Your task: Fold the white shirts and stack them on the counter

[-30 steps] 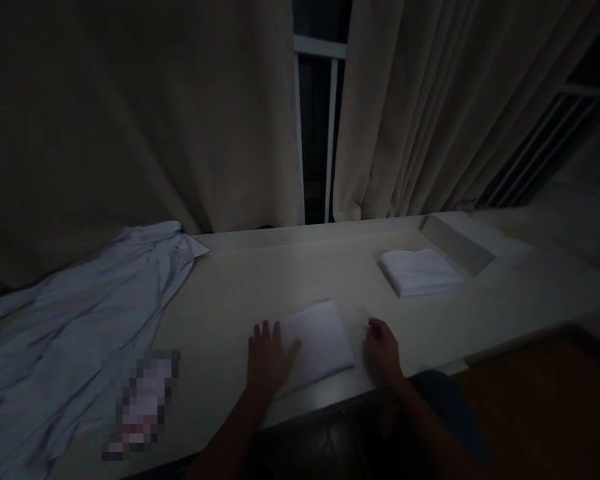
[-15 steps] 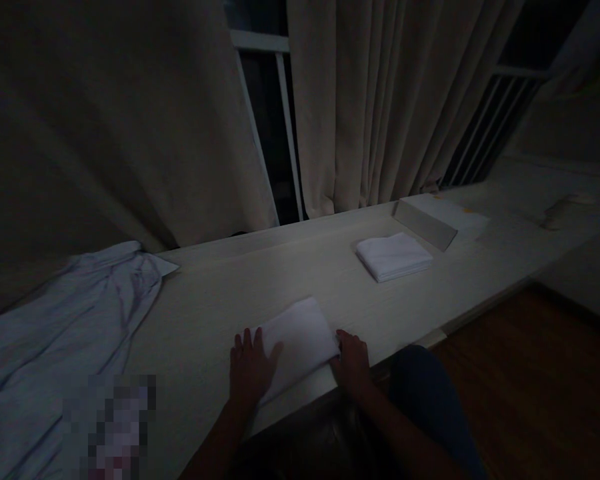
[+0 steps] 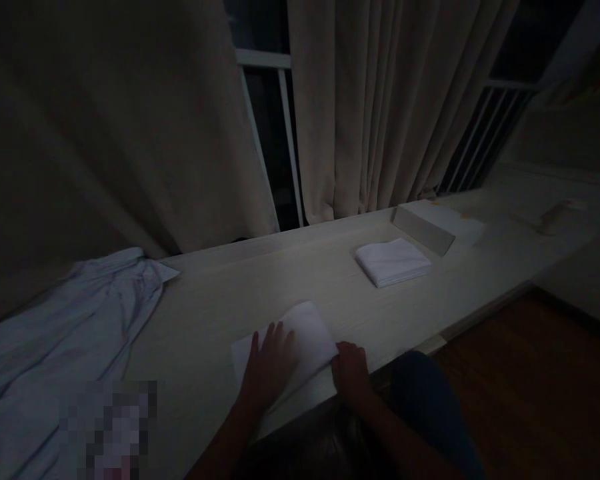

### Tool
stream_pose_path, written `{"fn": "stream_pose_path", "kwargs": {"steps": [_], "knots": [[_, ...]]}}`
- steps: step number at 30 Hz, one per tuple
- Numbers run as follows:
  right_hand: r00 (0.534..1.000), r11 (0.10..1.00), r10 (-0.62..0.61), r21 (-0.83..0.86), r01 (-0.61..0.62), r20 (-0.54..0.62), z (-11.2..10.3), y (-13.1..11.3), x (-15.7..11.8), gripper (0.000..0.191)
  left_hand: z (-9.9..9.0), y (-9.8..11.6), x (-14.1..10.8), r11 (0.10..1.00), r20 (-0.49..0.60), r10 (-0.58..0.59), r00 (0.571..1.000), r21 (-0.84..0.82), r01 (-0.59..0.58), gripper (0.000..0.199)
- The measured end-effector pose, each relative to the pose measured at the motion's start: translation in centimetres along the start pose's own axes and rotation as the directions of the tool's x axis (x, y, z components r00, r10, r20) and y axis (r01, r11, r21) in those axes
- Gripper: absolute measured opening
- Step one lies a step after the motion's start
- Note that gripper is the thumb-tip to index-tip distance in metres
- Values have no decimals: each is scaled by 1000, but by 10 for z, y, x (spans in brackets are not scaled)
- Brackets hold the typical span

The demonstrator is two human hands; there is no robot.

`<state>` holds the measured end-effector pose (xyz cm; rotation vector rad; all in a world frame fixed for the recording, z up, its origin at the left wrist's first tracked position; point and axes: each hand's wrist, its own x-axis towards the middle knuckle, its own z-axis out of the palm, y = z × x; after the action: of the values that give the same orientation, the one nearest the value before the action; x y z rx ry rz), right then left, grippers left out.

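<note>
A folded white cloth lies on the pale surface in front of me. My left hand rests flat on its left part, fingers spread. At the cloth's near right corner, my right hand is closed, with its fingertips gripping the edge. Part of the cloth is hidden under my left palm. Farther back to the right sits a second folded white cloth, stacked in several layers and touched by neither hand.
A pale rumpled garment covers the left side of the long surface. An open white box stands beyond the stacked cloth. Curtains hang along the back. My knee is beside the front edge.
My left hand has slid rightward from the cloth's left edge onto its middle, uncovering the left corner. My right hand stays at the right corner with its fingers more curled.
</note>
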<state>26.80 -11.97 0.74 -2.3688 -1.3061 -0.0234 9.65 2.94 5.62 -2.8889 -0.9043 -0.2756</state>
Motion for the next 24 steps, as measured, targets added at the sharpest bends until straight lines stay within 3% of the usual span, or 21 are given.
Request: {"fn": "stream_pose_path", "kwargs": {"steps": [3, 7, 12, 15, 19, 21, 24], "knots": [[1000, 999, 13, -47, -12, 24, -5, -3, 4, 11, -4, 18, 18, 996, 23, 82, 996, -37, -81, 61], [994, 995, 45, -92, -35, 103, -8, -8, 13, 18, 12, 38, 33, 991, 38, 91, 995, -99, -87, 66], [987, 999, 13, -32, -8, 161, -12, -2, 16, 25, 37, 42, 28, 991, 37, 92, 995, -103, -87, 74], [995, 995, -1, 96, -9, 101, -22, 4, 13, 34, 40, 40, 26, 990, 37, 98, 994, -101, -94, 84], [979, 970, -201, 135, 201, -15, -28, -8, 14, 52, 38, 42, 26, 993, 41, 83, 996, -83, -80, 77], [947, 939, -323, 123, 320, 0, -22, -22, 20, 58, 38, 42, 26, 995, 51, 83, 995, -67, -80, 69], [919, 917, -389, 122, 380, 59, -7, -43, 31, 61, 40, 42, 26, 994, 78, 99, 992, -57, -94, 68]]}}
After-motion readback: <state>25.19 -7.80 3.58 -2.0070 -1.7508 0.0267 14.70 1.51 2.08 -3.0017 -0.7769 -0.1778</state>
